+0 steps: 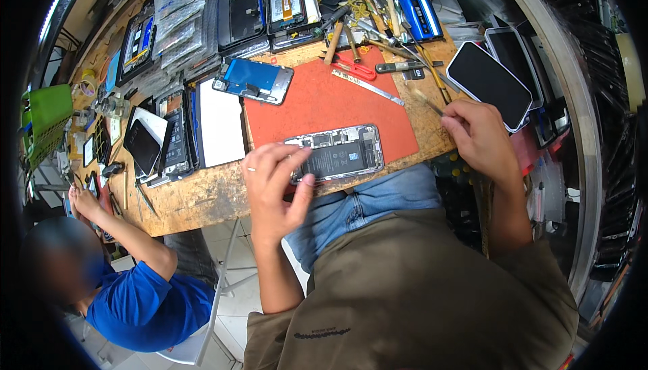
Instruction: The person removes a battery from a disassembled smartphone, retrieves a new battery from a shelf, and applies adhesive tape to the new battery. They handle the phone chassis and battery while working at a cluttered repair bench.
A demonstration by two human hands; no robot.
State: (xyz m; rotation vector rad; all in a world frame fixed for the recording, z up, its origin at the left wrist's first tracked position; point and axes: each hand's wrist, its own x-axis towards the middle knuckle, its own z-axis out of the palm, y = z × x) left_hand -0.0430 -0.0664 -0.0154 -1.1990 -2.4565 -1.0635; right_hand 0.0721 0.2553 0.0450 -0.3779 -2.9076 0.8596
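Note:
An opened phone (341,156), its battery and inner boards bare, lies face up on a red-orange mat (304,112) by the table's front edge. Over its left end is my left hand (275,179), fingers apart and the thumb near the lower edge; whether it presses on the phone I cannot tell. To the right of the mat, my right hand (480,137) pinches a thin brush (429,103) with a pale tip, raised by the table edge. A detached phone screen assembly (253,81) with a blue back lies on the mat's upper left.
Beyond the mat lie a metal ruler (368,88), red-handled pliers (354,71) and a utility knife (405,67). A blue cylinder (416,7) stands behind. Phones with dark screens (489,83) sit right. Stacked parts crowd the left. A co-worker in a blue shirt (152,309) sits lower left.

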